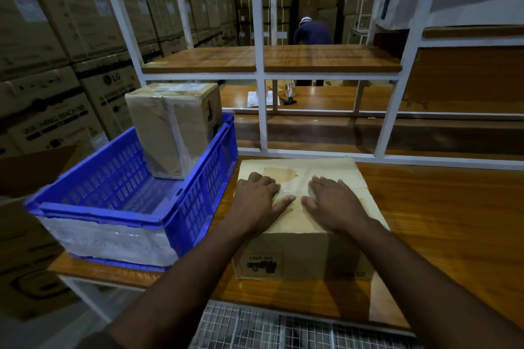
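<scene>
Head camera, and I read it from the left. Stacked cartons (56,37) wall off that side. Next comes a blue crate (198,178) on the wooden table (439,221), with a wrapped parcel (175,127) standing upright at its far end, so I judge that one item is already packed.

Just right of the crate, touching or nearly touching it, sits the cardboard box (306,252) that I am working on, close to the table's near edge. Its top flaps lie shut, and a glossy strip that looks like tape runs along the seam. My left hand (261,198) lies flat on the lid with its fingers spread and thumb pointing inward, holding nothing. My right hand (334,201) mirrors it beside the seam, palm down and fingers straight, pressing rather than gripping.

I judge the closing nearly done, with the hands smoothing the seal. Lifting the box is not yet begun, and it probably goes into the crate in front of the parcel.

Behind the table rises a white rack (262,37) with wooden shelves, and a person (312,32) bends over in the far aisle.
</scene>
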Tool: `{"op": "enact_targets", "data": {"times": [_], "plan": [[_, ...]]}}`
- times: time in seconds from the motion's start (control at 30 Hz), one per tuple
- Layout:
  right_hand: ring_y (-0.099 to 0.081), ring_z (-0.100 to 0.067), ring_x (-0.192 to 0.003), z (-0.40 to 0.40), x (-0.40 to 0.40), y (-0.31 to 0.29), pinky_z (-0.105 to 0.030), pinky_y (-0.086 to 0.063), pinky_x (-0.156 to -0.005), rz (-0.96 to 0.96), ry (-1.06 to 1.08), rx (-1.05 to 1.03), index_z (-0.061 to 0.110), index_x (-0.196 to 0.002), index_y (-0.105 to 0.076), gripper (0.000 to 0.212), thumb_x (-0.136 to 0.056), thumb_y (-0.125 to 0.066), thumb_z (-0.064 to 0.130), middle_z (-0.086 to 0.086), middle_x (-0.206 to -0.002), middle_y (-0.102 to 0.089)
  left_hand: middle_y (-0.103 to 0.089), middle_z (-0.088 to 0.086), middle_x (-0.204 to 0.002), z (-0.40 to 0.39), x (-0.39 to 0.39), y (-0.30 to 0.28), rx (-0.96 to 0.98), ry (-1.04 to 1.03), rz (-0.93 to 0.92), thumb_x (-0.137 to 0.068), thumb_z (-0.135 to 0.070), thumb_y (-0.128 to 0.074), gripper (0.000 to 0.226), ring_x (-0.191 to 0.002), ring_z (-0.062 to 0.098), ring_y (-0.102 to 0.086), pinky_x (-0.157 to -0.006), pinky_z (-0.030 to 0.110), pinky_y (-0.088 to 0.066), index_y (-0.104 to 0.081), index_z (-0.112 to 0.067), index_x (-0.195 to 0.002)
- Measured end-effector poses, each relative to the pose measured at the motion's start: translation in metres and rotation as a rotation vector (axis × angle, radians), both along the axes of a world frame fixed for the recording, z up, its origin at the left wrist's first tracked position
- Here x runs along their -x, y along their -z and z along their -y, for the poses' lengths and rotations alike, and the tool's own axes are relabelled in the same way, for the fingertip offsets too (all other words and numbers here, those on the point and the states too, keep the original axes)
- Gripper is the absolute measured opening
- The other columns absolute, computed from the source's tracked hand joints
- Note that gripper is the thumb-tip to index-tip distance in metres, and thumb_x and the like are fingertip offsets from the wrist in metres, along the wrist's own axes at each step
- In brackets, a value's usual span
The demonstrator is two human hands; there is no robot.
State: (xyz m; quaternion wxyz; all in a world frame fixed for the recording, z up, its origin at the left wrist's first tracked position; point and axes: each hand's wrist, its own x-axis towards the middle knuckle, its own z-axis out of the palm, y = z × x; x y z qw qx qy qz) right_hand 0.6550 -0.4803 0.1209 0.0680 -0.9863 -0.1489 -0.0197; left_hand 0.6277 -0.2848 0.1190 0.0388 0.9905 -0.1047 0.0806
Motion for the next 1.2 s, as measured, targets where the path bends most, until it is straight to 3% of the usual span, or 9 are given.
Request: {"op": "enact_targets", "data": {"times": [0.1, 0.2, 0.5, 0.6, 0.67, 0.73, 0.87, 1.07, 1.2], "plan": [[-0.027, -0.018, -0.148, 0.004, -0.005, 0.004, -0.045, -0.014, -0.123, 0.04, 0.035, -0.052, 0.021, -0.151, -0.036, 0.065, -0.099, -0.034, 0.06, 0.001, -0.16, -0.032, -0.016, -0.001, -0.168, -0.004, -0.005, 0.006, 0.06, -0.039, -0.134, -0.096, -0.074, -0.014, 0.083, -0.155, 0.016, -0.007, -0.125, 0.051, -0.006, -0.023, -0.021, -0.16], [-0.014, -0.018, -0.152, 0.015, -0.017, 0.011, -0.047, -0.006, -0.124, 0.029, 0.131, -0.035, 0.017, -0.156, -0.024, 0.072, -0.1, -0.023, 0.062, -0.001, -0.165, -0.019, -0.003, -0.004, -0.169, -0.009, -0.009, 0.009, 0.089, -0.119, -0.176, -0.093, -0.077, -0.011, 0.089, -0.155, 0.011, 0.003, -0.124, 0.055, 0.003, -0.011, -0.021, -0.162], [-0.005, -0.022, -0.153, 0.023, -0.022, 0.01, -0.06, 0.005, -0.117, 0.008, 0.197, -0.032, 0.02, -0.157, -0.019, 0.076, -0.098, -0.023, 0.067, -0.002, -0.166, -0.011, -0.009, -0.001, -0.169, -0.013, -0.012, 0.005, 0.209, -0.18, -0.139, -0.1, -0.067, -0.027, 0.079, -0.155, 0.013, -0.005, -0.126, 0.045, -0.009, -0.016, -0.018, -0.161], [-0.01, -0.035, -0.151, 0.025, -0.014, 0.006, -0.057, -0.018, -0.119, -0.005, 0.405, -0.122, 0.018, -0.157, -0.02, 0.08, -0.096, -0.032, 0.067, -0.013, -0.165, -0.013, -0.011, 0.006, -0.169, -0.019, -0.007, 0.005, 0.406, -0.326, -0.126, -0.098, -0.063, -0.045, 0.085, -0.155, 0.023, -0.012, -0.122, 0.045, -0.02, -0.016, -0.013, -0.16], [-0.027, -0.04, -0.145, 0.025, -0.009, 0.002, -0.051, -0.039, -0.109, -0.042, 0.518, -0.211, 0.015, -0.156, -0.022, 0.083, -0.094, -0.039, 0.068, -0.017, -0.161, -0.022, -0.021, 0.011, -0.166, -0.023, -0.005, 0.007, 0.552, -0.441, -0.174, -0.091, -0.066, -0.055, 0.095, -0.15, 0.03, -0.026, -0.116, 0.048, -0.033, -0.017, -0.011, -0.159], [-0.04, -0.038, -0.137, 0.026, -0.004, 0.002, -0.047, -0.048, -0.1, -0.02, 0.522, -0.254, 0.015, -0.153, -0.027, 0.081, -0.093, -0.045, 0.066, -0.018, -0.155, -0.033, -0.035, 0.013, -0.159, -0.027, -0.004, 0.009, 0.616, -0.488, -0.201, -0.087, -0.071, -0.058, 0.099, -0.142, 0.032, -0.04, -0.107, 0.046, -0.042, -0.023, -0.011, -0.157], [-0.049, -0.034, -0.127, 0.033, 0.004, 0.005, -0.043, -0.05, -0.092, 0.096, 0.483, -0.356, 0.017, -0.148, -0.032, 0.076, -0.091, -0.053, 0.062, -0.014, -0.145, -0.047, -0.051, 0.008, -0.147, -0.03, 0.004, 0.012, 0.715, -0.437, -0.144, -0.085, -0.068, -0.063, 0.087, -0.13, 0.028, -0.052, -0.102, 0.046, -0.048, -0.039, -0.015, -0.149], [-0.043, -0.032, -0.13, 0.042, 0.015, -0.008, -0.045, -0.051, -0.093, 0.304, 0.39, -0.657, 0.025, -0.155, -0.014, 0.085, -0.091, -0.06, 0.055, -0.013, -0.148, -0.037, -0.056, -0.002, -0.139, -0.028, 0.021, 0.003, 0.886, -0.358, 0.099, -0.08, -0.057, -0.076, 0.082, -0.114, 0.011, -0.052, -0.083, 0.032, -0.045, -0.039, -0.026, -0.146], [-0.042, -0.033, -0.128, 0.046, 0.019, -0.022, -0.044, -0.054, -0.087, 0.384, 0.365, -0.743, 0.028, -0.156, -0.003, 0.098, -0.086, -0.072, 0.037, -0.012, -0.148, -0.029, -0.051, -0.004, -0.142, -0.025, 0.026, -0.007, 0.971, -0.324, 0.262, -0.069, -0.045, -0.088, 0.091, -0.121, 0.011, -0.047, -0.091, 0.03, -0.043, -0.035, -0.03, -0.142]]}}
